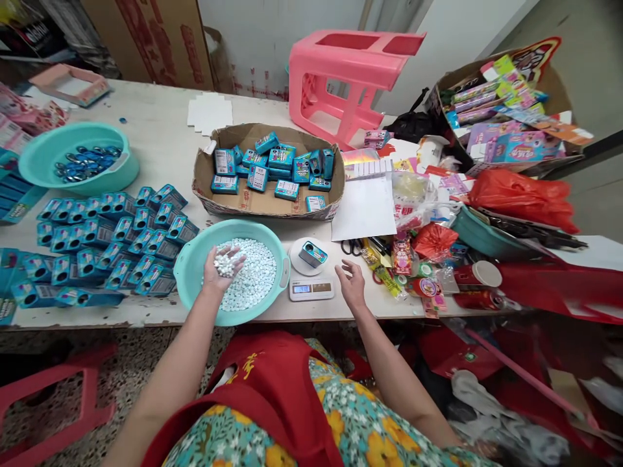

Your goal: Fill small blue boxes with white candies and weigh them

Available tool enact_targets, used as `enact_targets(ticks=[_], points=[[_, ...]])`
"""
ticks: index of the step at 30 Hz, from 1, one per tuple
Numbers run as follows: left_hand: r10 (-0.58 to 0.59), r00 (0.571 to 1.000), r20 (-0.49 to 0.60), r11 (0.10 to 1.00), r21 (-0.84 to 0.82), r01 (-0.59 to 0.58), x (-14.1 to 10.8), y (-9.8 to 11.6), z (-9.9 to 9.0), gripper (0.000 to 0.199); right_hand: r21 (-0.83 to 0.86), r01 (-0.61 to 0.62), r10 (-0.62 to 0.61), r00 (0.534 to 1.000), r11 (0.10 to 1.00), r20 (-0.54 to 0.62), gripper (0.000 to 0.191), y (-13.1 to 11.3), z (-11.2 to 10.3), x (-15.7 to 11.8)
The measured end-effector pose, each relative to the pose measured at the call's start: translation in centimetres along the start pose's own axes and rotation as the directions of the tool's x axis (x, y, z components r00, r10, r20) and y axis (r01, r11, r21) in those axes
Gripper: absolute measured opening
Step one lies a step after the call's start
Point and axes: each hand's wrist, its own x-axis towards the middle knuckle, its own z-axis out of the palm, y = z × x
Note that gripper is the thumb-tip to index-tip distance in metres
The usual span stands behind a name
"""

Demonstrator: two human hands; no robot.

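Note:
My left hand point(222, 269), palm up and cupped, holds a heap of small white candies point(224, 263) above a turquoise basin point(187, 259). More of the same white candies point(256, 275) fill the basin below. To the right, a small blue box point(313, 253) with a dark hole in its end rests on the round pan of a white digital scale point(324, 290); its lit display is too small to read surely. My right hand point(350, 283) hovers just right of the scale, fingers apart and nothing in them.
Rows of blue boxes point(111, 243) stand on the left. Behind them a turquoise basin point(34, 162) contains blue and silver pieces. An open carton point(267, 206) of blue boxes lies ahead, with a pink stool point(296, 84) beyond. Scissors point(351, 247) and packaged sweets point(402, 256) crowd the right.

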Motion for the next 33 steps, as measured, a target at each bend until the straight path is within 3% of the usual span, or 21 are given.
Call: enact_targets(ticks=[3, 6, 10, 14, 18, 21, 24, 27, 30, 33], points=[[-0.057, 0.992, -0.113, 0.998, 0.01, 0.059, 0.3, -0.4, 0.0, 0.018, 0.011, 0.019, -0.019, 1.0, 1.0, 0.007, 0.038, -0.7, 0.4, 0.4], [-0.009, 0.998, -0.06, 1.0, -0.006, 0.009, 0.3, -0.9, 0.0, 0.016, 0.025, 0.059, -0.06, 0.998, 0.998, 0.036, 0.043, -1.3, 1.6, 0.9], [0.004, 0.996, -0.088, 0.999, -0.051, -0.008, 0.0, -1.3, 0.2, 0.018, -0.016, 0.088, -0.086, 0.994, 0.996, 0.067, 0.061, -1.5, 4.1, 2.0], [-0.026, 0.997, -0.066, 0.997, -0.08, 0.02, -0.8, -1.2, 0.6, 0.023, 0.012, 0.085, -0.086, 0.992, 0.996, 0.087, 0.049, -2.5, 5.4, 2.8], [-0.041, 0.999, -0.028, 0.993, -0.111, 0.038, -2.9, 0.3, 2.2, 0.026, 0.069, 0.151, -0.153, 0.988, 0.986, 0.023, 0.045, -6.6, 5.0, 1.8], [-0.019, 0.998, 0.062, 0.992, -0.127, 0.027, -5.1, 2.0, 4.7, 0.029, 0.083, 0.293, -0.302, 0.942, 0.953, 0.149, 0.039, -10.8, 5.8, -0.6], [0.1, 0.982, 0.16, 0.991, -0.104, -0.083, -7.0, 3.1, 7.5, 0.032, 0.071, 0.376, -0.377, 0.864, 0.924, 0.334, 0.034, -13.8, 8.4, -3.2], [0.296, 0.943, 0.15, 0.955, -0.028, -0.295, -7.5, 3.3, 9.0, 0.034, 0.042, 0.397, -0.382, 0.843, 0.917, 0.379, 0.032, -15.1, 11.3, -5.0], [0.416, 0.9, 0.128, 0.904, 0.053, -0.425, -6.9, 3.2, 9.0, 0.034, 0.012, 0.413, -0.388, 0.842, 0.91, 0.374, 0.034, -15.4, 13.2, -5.5], [0.427, 0.898, 0.104, 0.893, 0.107, -0.437, -6.0, 3.6, 8.4, 0.036, -0.012, 0.421, -0.386, 0.844, 0.907, 0.373, 0.034, -15.6, 14.3, -5.5]])
